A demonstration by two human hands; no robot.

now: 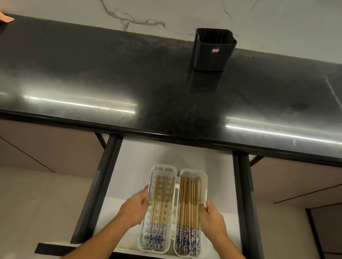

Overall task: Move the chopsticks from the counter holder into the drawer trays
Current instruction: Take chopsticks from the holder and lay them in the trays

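the person's left hand point(136, 206) rests curled against the outer wall of the slotted white plastic tray point(159, 208), and the right hand point(211, 218) presses the outer wall of the plain white plastic tray point(192, 212); each holds a tray side, neither a chopstick. between the two hands lie the tan bamboo chopsticks with blue-patterned ends point(188, 216), long axes running straight away from the person, patterned ends nearest the wrists. the trays touch each other inside the open white drawer point(133, 168). well beyond both hands, on the glossy black stone desk point(85, 72), stands the ribbed black plastic holder point(214, 49), showing no chopsticks above its rim. the task looks nearly finished; either hand is equally placed to square the trays.
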